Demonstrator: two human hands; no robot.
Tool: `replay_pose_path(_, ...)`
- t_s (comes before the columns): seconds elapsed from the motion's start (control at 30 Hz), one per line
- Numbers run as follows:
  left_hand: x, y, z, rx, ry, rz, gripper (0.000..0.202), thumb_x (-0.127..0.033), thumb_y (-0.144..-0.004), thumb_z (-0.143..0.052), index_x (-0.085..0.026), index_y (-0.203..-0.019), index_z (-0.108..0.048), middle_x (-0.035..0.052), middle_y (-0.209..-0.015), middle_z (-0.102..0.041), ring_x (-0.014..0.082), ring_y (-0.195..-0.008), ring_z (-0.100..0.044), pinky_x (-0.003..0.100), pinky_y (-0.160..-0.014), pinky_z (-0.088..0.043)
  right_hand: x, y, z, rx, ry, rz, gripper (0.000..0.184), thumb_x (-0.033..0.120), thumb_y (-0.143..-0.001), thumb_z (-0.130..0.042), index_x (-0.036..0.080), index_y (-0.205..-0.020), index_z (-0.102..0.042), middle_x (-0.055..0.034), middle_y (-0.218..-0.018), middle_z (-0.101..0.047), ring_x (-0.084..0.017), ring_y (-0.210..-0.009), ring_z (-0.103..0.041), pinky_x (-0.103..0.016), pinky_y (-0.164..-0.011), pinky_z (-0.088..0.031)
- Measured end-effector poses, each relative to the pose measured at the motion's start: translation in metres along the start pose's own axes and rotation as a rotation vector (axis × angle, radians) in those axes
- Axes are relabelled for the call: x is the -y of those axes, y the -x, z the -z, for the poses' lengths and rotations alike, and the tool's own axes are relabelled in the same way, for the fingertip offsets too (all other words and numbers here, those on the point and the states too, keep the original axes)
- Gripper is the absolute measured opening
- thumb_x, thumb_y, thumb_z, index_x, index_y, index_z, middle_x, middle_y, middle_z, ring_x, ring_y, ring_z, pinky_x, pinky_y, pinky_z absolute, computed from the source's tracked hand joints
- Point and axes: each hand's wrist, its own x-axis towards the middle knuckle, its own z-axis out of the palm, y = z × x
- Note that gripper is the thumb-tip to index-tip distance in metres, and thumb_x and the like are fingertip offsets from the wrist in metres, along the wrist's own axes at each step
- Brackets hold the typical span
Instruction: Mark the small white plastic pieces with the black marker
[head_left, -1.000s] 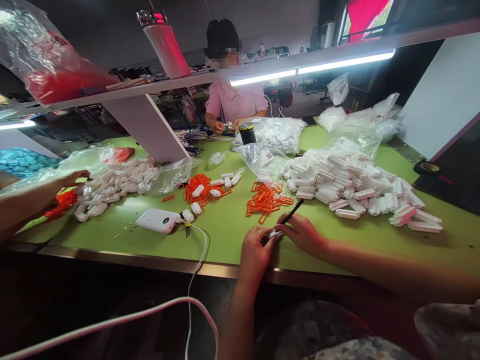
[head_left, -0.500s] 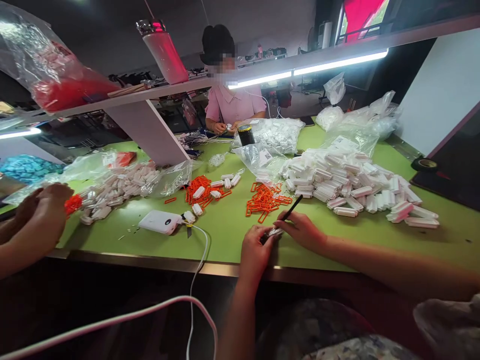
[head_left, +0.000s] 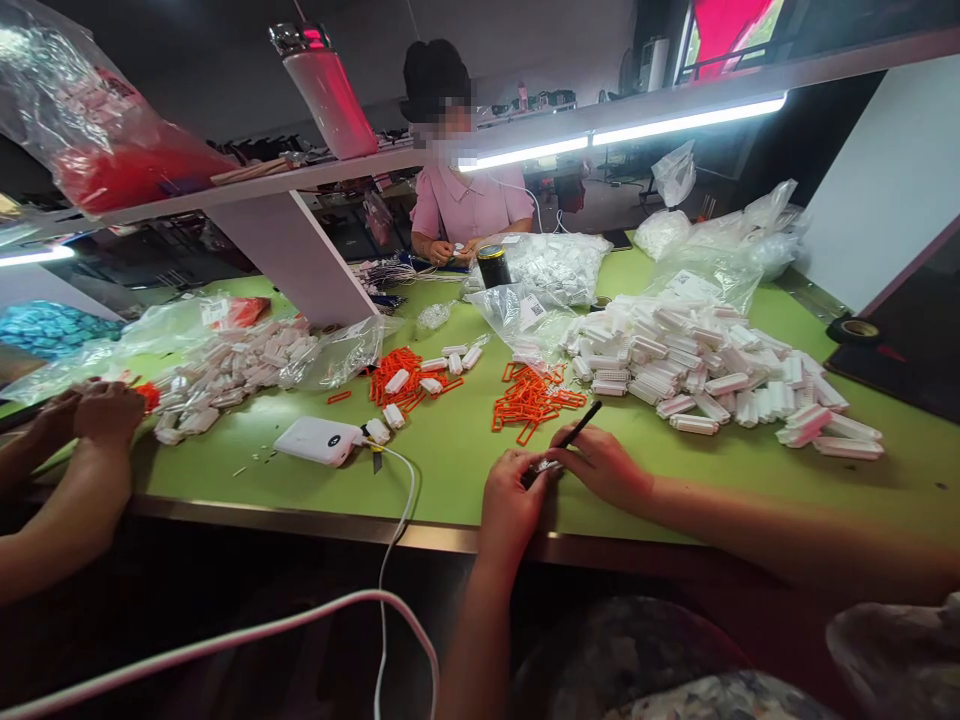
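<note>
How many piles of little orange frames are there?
2 clearly: one pile beyond the left hand, another pile past and right of the white device. A half-hidden orange heap by a co-worker's hands may be a third.

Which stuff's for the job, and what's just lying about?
Seemingly for the job:
black stick, in the right hand
whitish piece, in the left hand
orange frames
white blocks

Probably just lying about:
white power bank
black can
pink bottle

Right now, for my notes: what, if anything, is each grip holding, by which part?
Right grip: black stick, below its protruding upper end. Left grip: apparently a small white piece, held part hidden.
</note>
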Motion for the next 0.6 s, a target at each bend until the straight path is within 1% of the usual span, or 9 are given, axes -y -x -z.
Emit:
replay_pose_path(0.1,-0.0012,-0.0001,0.0005,0.001,0.015,-0.003,0.008,-0.019,-0.088,-0.075,-0.022,-0.094,-0.078,0.0027,-0.093,-0.073,0.0200,-0.091,-0.068,0.033,-0.086,-0.052,0.0019,-0.0004,-0.0005,0.043,0.066,0.071,0.034,0.045,-0.108,-0.052,0.021,-0.092,-0.071,-0.0068,-0.086,-0.074,-0.022,-0.087,-0.068,-0.035,-0.083,-0.055)
replay_pose_path(0.2,-0.0017,-0.0003,0.0008,-0.005,0.020,-0.004,0.006,-0.019,-0.087,-0.075,-0.022,-0.092,-0.077,0.0026,-0.092,-0.073,0.0200,-0.091,-0.068,0.033,-0.086,-0.052,0.0023,-0.0016,-0.0017,0.069,0.098,0.089,0.035,0.045,-0.108,-0.053,0.021,-0.091,-0.072,-0.0075,-0.086,-0.074,-0.023,-0.089,-0.068,-0.035,-0.084,-0.055)
replay_pose_path(0.27,-0.0015,-0.0003,0.0010,-0.004,0.015,0.000,0.007,-0.020,-0.087,-0.075,-0.022,-0.094,-0.078,0.0027,-0.092,-0.073,0.0200,-0.091,-0.068,0.033,-0.086,-0.052,0.0006,-0.0022,-0.0024,0.053,0.070,0.045,0.037,0.048,-0.107,-0.053,0.021,-0.089,-0.071,-0.0069,-0.085,-0.073,-0.022,-0.086,-0.068,-0.034,-0.082,-0.055)
replay_pose_path(0.37,-0.0004,-0.0003,0.0010,0.000,0.011,0.008,0.012,-0.019,-0.086,-0.076,-0.022,-0.097,-0.078,0.0033,-0.095,-0.074,0.0201,-0.092,-0.069,0.033,-0.087,-0.053,-0.0037,-0.0018,-0.0033,0.007,-0.036,-0.070,0.041,0.054,-0.106,-0.053,0.021,-0.088,-0.070,-0.0044,-0.082,-0.072,-0.019,-0.079,-0.067,-0.031,-0.075,-0.054)
replay_pose_path(0.43,0.0007,-0.0002,0.0009,0.000,0.012,0.006,0.014,-0.017,-0.085,-0.077,-0.022,-0.098,-0.078,0.0038,-0.097,-0.074,0.0201,-0.094,-0.069,0.033,-0.089,-0.053,-0.0062,-0.0014,-0.0042,-0.022,-0.097,-0.118,0.043,0.057,-0.105,-0.053,0.021,-0.089,-0.069,-0.0030,-0.080,-0.071,-0.019,-0.076,-0.066,-0.030,-0.073,-0.053)
replay_pose_path(0.6,0.0022,-0.0004,0.0006,-0.006,-0.010,-0.005,0.014,-0.018,-0.085,-0.077,-0.022,-0.098,-0.078,0.0036,-0.096,-0.074,0.0204,-0.094,-0.070,0.034,-0.088,-0.054,-0.0061,-0.0024,-0.0059,-0.015,-0.100,-0.115,0.043,0.058,-0.104,-0.053,0.021,-0.087,-0.068,-0.0023,-0.079,-0.070,-0.018,-0.077,-0.065,-0.029,-0.073,-0.052)
